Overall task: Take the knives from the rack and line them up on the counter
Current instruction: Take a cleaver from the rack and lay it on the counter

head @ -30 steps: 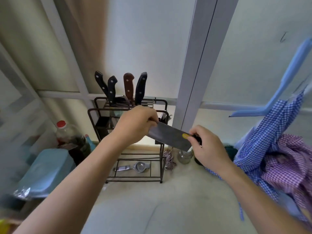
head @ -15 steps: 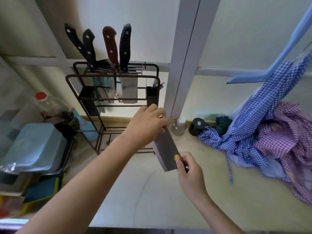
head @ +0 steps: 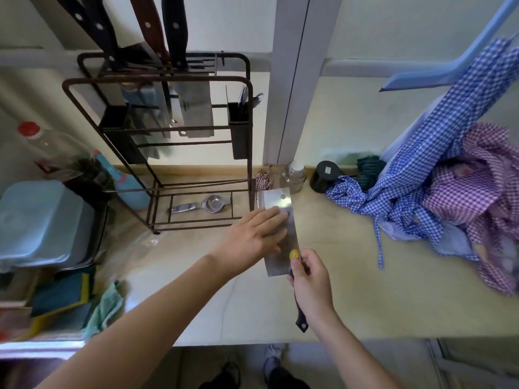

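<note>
A wide steel cleaver [head: 273, 202] with a yellow sticker and a black handle lies flat on the beige counter [head: 379, 299], just right of the rack, its blade pointing away from me. My right hand [head: 311, 282] grips the cleaver's handle. My left hand [head: 252, 237] rests flat on the blade with fingers spread. The dark wire rack [head: 157, 80] stands at the back left. Several knives [head: 157, 32] with black and brown handles stick up from its top slots.
A metal strainer [head: 207, 204] lies on the rack's base. A small glass bottle [head: 293, 175] and a black lid [head: 325, 172] stand by the wall. Checked cloths [head: 449, 178] pile up at right. A blue tub [head: 36, 223] and a plastic bottle [head: 53, 144] sit at left.
Both hands lowered the cleaver from in front of the rack down onto the counter, turning it so its blade points away. My left hand now lies flat on the blade.
</note>
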